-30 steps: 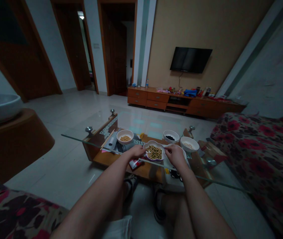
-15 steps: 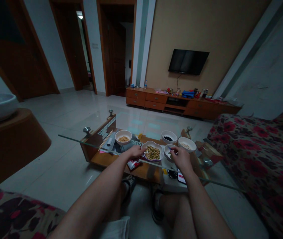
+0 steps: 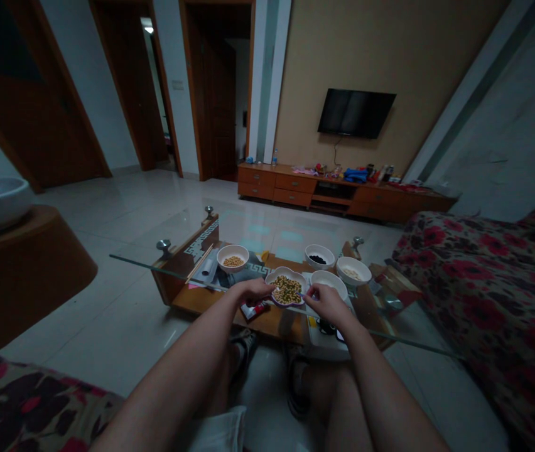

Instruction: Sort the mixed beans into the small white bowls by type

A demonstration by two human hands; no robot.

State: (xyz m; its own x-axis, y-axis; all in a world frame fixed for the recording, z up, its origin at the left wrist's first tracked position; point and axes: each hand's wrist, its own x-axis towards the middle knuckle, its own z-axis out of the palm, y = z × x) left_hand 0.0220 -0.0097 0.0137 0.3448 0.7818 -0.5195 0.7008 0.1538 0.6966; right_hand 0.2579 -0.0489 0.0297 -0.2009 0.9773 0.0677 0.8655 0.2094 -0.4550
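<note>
A purple-edged, flower-shaped dish (image 3: 287,272) of mixed yellow and dark green beans sits near the front edge of the glass table. My left hand (image 3: 254,290) grips its left rim, thumb over the edge. At the dish's right side, my right hand (image 3: 326,302) is closed in a pinch on a thin, bluish, tweezers-like tool (image 3: 302,295), whose tip is over the beans. Just behind that hand stands a white bowl (image 3: 331,280), partly covered by it. Further right is a bowl of pale pieces (image 3: 354,272); behind is a bowl of black beans (image 3: 319,258).
A bowl of yellow beans (image 3: 232,259) stands left on the glass table (image 3: 140,262), near chopsticks (image 3: 200,263). A red and white packet (image 3: 253,310) lies on the lower shelf. A flowered sofa (image 3: 475,276) stands right; a low TV cabinet (image 3: 291,186) is across the room.
My right hand has moved left from the white bowl to the flower-shaped dish, bringing the tool's tip over the beans. My left hand stays at the dish's left rim.
</note>
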